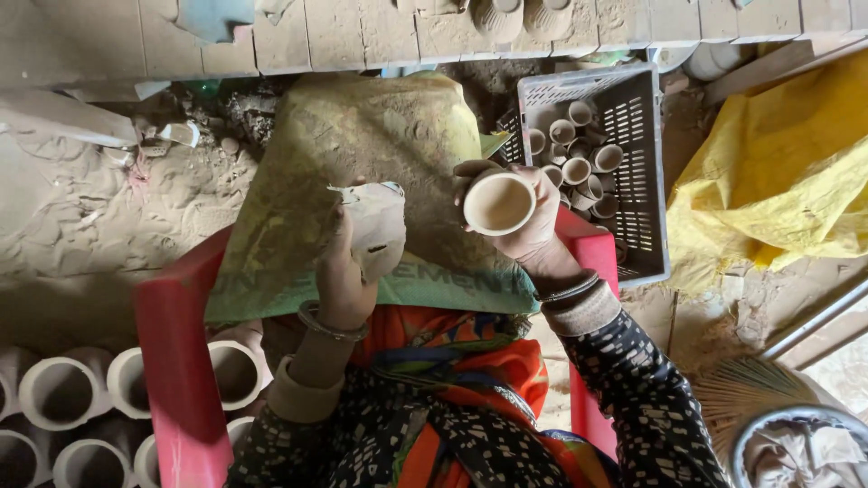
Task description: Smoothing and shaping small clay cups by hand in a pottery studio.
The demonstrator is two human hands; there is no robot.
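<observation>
My right hand [533, 226] grips a small pale clay cup [498, 202], its mouth facing up toward me. My left hand [342, 276] holds a crumpled, clay-smeared cloth [377, 226] a little to the left of the cup, not touching it. Both hands hover over a dusty green sack [362, 154] spread across my lap. I sit in a red plastic chair [176, 361]. Bangles ring both wrists.
A grey plastic crate [633, 154] holding several small clay cups stands to the right. A yellow sheet [778, 172] lies further right. Pale clay pots [63, 398] crowd the lower left. A broom and a metal bowl [796, 447] sit at lower right. Sandy ground lies left.
</observation>
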